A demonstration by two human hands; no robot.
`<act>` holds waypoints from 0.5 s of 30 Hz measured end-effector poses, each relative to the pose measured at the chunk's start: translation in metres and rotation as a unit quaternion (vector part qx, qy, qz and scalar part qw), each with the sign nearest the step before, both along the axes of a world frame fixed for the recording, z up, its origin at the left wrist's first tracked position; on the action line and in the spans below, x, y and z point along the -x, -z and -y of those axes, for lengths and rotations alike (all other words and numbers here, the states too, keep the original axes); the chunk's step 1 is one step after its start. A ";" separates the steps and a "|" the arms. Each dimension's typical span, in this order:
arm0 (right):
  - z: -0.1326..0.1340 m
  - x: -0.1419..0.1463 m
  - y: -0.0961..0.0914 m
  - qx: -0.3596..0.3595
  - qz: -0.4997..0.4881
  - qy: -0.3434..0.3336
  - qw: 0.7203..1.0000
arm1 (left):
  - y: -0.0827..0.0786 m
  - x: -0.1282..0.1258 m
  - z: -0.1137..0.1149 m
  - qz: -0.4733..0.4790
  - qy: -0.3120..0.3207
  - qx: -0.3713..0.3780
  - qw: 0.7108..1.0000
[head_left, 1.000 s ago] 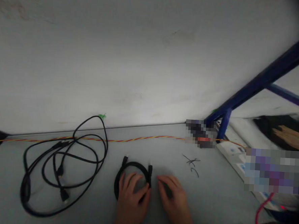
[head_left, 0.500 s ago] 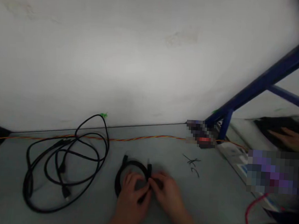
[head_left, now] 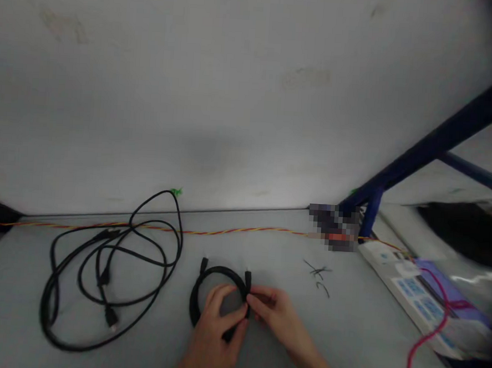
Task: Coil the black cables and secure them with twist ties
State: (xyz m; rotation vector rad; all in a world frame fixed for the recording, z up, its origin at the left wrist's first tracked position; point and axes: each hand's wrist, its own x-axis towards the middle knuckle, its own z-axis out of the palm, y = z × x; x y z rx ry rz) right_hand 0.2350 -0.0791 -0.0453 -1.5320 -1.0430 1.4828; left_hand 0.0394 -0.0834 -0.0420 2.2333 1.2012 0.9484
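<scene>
The left hand (head_left: 216, 329) curls over a coiled black rubber-sheathed cable (head_left: 219, 269) at bottom centre, the right hand (head_left: 273, 313) pinching beside its plug; it looks light and springy, best held at the coil.

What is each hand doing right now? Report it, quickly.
Left hand: closed, holding the coiled black cable.
Right hand: closed, pinching the same cable.
</scene>
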 end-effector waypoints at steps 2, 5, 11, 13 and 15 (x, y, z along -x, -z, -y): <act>-0.001 -0.002 -0.005 0.006 0.001 -0.029 1.000 | 0.003 0.000 0.001 -0.003 -0.006 -0.013 1.000; -0.003 -0.004 -0.013 -0.001 -0.001 -0.062 0.998 | 0.004 0.000 0.000 -0.002 -0.002 -0.019 1.000; -0.005 -0.005 -0.013 0.015 0.013 -0.093 0.996 | 0.000 -0.001 -0.002 0.045 0.017 0.013 0.999; -0.005 -0.003 -0.009 0.002 0.030 -0.089 0.996 | 0.003 -0.002 -0.002 0.079 0.010 0.005 0.997; -0.005 0.001 -0.005 -0.020 0.050 -0.081 0.995 | 0.007 -0.002 -0.002 0.113 -0.015 0.006 0.993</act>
